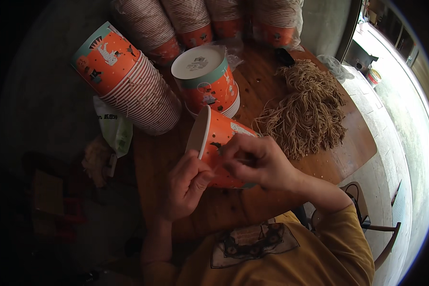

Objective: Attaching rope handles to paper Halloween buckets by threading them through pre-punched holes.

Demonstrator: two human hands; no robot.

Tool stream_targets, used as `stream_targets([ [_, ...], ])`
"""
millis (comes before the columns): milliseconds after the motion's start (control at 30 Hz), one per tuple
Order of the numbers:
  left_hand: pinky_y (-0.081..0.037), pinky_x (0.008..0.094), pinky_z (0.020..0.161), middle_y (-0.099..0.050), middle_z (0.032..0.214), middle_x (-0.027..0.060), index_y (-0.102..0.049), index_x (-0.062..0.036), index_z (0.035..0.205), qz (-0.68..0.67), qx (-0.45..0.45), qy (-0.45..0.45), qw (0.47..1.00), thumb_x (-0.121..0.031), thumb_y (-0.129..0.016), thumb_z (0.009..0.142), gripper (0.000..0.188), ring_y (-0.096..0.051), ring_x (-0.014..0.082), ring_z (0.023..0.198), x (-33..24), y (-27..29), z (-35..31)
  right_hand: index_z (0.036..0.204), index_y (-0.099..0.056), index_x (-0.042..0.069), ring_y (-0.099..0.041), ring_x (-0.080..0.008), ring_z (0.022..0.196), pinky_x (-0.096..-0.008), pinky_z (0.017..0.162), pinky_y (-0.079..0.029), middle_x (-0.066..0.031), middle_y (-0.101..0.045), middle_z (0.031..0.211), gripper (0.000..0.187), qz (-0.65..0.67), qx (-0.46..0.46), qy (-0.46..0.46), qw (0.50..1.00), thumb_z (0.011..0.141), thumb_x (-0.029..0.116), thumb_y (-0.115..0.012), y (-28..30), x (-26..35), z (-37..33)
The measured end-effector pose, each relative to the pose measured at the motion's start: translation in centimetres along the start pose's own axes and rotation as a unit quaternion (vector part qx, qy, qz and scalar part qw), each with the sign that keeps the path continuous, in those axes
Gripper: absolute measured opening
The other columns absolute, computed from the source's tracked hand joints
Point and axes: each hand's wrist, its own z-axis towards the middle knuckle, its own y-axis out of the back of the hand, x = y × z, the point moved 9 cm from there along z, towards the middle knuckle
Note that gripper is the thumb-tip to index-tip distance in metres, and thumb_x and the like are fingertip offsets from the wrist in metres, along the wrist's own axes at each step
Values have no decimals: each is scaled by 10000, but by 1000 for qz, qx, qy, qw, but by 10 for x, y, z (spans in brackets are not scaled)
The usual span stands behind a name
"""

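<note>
Beneath curled right hand (264, 164), contents unclear, orange cup (220, 132), rim (205, 133) in closed left hand (185, 186)

Green-white bag (117, 128) left of wooden table (355, 133); chair (382, 229), small bucket (374, 76) right.

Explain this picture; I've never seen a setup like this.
No robot here, only a person's two bare hands. The single picture comes from a wide fisheye camera worn on the head, looking down, so straight edges bend near its border. The left hand holds an orange paper cup by its rim; the right hand is curled at the cup's side, and whether it pinches anything is unclear. On the wooden table are a short upturned cup stack, a tall cup stack, plastic-wrapped cup stacks and a heap of tan strings.
</note>
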Motion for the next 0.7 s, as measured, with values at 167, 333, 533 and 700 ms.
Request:
stream_targets([
  [167, -461, 274, 730, -556, 932, 71, -488, -32, 1099, -131, -64, 61, 987, -96, -580, 932, 201, -567, 143, 826, 8, -3, -9, 847, -538, 31, -589, -153, 616, -283, 561, -493, -60, -562, 752, 127, -23, -112, 16, 993, 778, -14, -635, 16, 0, 0],
  [333, -458, 279, 913, -576, 1186, 156, -204, -48, 1425, -275, -57, 183, 942, -40, -557, 922, 615, -584, 164, 1053, 25, -8, -12, 855, -531, 45, -600, -221, 614, -328, 517, -492, -71, -543, 747, 164, -161, -147, 119, 969, 742, -20, -631, 14, 23, -1],
  [533, -452, 300, 929, -569, 1204, 162, -162, -36, 1459, -258, -59, 163, 951, 51, -483, 890, 659, -579, 167, 1078, 16, -8, -12, 847, -545, 35, -607, -210, 629, -305, 520, -496, -64, -555, 761, 164, -174, -128, 146, 965, 732, -44, -630, 5, 29, -4],
  [700, -463, 304, 915, -620, 1099, 152, -230, -2, 1433, -170, -22, 137, 976, 69, -504, 869, 631, -604, 179, 1046, 23, -8, -15, 833, -533, 70, -583, -251, 609, -352, 517, -473, -61, -543, 741, 178, -202, -139, 158, 957, 714, -1, -645, 2, 29, -5],
])
